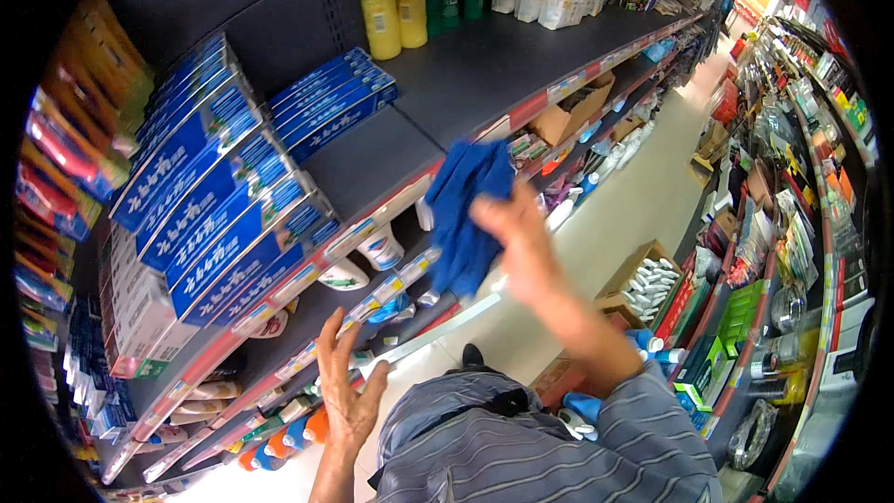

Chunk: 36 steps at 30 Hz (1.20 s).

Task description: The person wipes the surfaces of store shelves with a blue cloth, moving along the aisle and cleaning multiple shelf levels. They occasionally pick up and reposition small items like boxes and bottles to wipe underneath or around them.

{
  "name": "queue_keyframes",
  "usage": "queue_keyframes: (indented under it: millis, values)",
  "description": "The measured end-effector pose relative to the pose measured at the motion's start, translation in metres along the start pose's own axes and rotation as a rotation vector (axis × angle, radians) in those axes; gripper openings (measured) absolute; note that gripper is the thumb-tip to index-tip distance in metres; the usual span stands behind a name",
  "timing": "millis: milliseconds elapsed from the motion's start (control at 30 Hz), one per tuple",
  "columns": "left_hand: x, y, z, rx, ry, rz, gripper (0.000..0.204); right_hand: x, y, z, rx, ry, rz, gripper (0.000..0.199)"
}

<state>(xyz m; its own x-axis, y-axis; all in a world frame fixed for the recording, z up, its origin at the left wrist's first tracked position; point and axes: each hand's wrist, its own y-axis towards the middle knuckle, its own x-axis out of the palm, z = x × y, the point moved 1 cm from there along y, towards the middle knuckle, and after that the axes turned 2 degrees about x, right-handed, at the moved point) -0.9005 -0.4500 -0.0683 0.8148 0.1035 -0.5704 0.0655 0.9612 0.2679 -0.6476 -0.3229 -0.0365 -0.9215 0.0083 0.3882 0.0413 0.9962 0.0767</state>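
Note:
A crumpled blue cloth hangs from my right hand, whose fingers are closed on it and slightly blurred. The cloth is in front of the shelf's edge, near a bare stretch of the dark shelf board. Lower and to the left, my left hand has its fingers spread and holds nothing. It is close to the price rail of the shelf. Stacked blue toothpaste boxes stand on the shelf to the left of both hands, and a smaller group of blue boxes lies farther back.
Yellow bottles and white packets stand at the back of the shelf. Lower shelves hold white bottles and an open carton. Across the aisle floor, cartons of white items stand before another full shelf.

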Motion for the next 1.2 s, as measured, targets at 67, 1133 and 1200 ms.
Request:
queue_keyframes:
  millis: [67, 1133, 1200]
  values:
    - [0.003, -0.001, -0.011, -0.145, -0.046, 0.03, 0.054, -0.029, 0.057, -0.047, -0.186, -0.12, 0.036, 0.063]
    - [0.023, -0.043, -0.039, -0.407, -0.098, 0.18, 0.032, -0.059, 0.274, -0.048, -0.278, -1.705, -0.295, 0.051]
    - [0.018, -0.047, -0.045, -0.379, -0.149, 0.186, 0.032, -0.035, 0.242, -0.051, -0.277, -1.665, -0.403, 0.05]
